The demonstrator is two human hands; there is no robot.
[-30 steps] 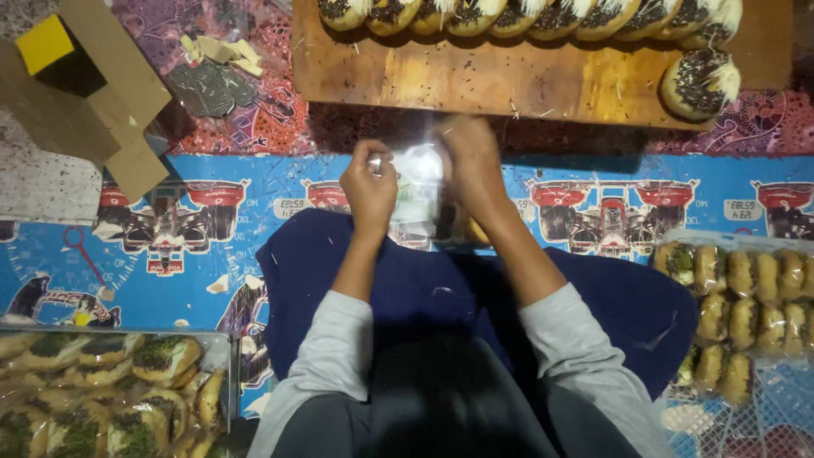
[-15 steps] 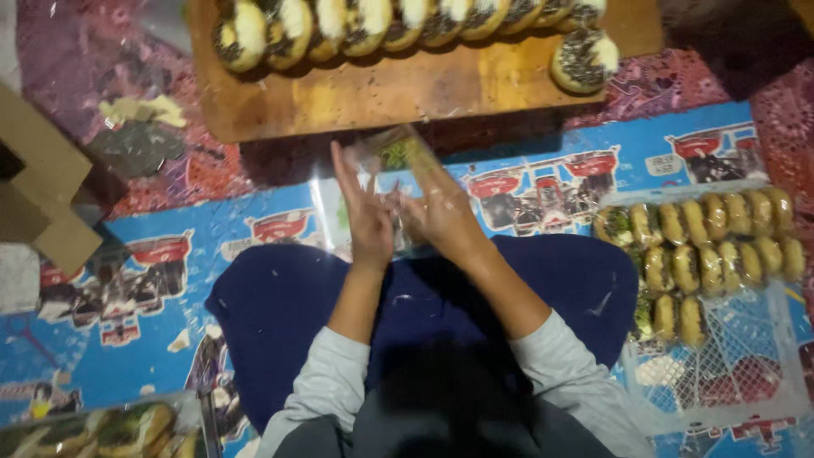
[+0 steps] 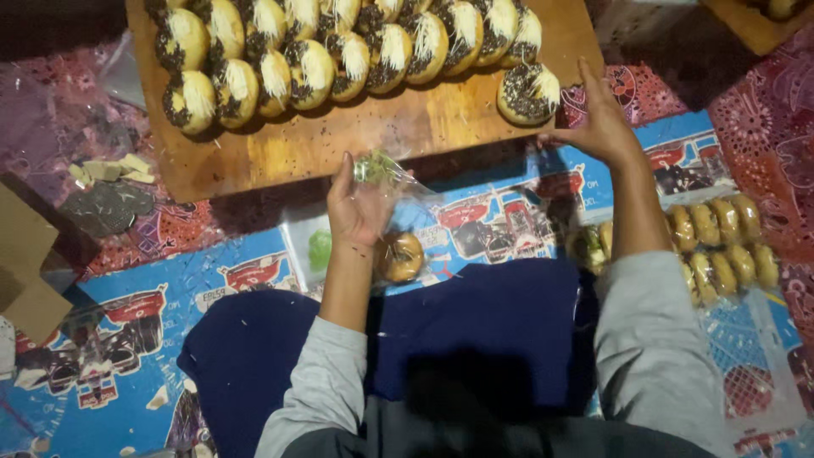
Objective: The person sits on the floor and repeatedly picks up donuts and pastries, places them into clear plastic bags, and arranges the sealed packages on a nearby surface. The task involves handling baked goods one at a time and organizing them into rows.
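A blue cartoon-printed mat (image 3: 212, 288) covers the floor, with red patterned cloth (image 3: 763, 127) beyond it; light is dim, and brown cardboard (image 3: 25, 271) sits at left

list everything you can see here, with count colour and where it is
wooden board: one, brown, top centre on the floor
topped doughnuts: more than a dozen, golden with dark and white topping, in rows along the board's far side
single doughnut: one, dark sprinkles and white shreds, apart at the board's right end
clear plastic bag: one, see-through, in the left hand
bagged doughnut: one, golden brown, below the left hand
packed doughnuts: about eight, golden, in clear wrap at right
printed mat: one, blue with red pictures, under the lap
cardboard box: one, brown, left edge
left hand: holds the bag's top
right hand: open, beside the single doughnut
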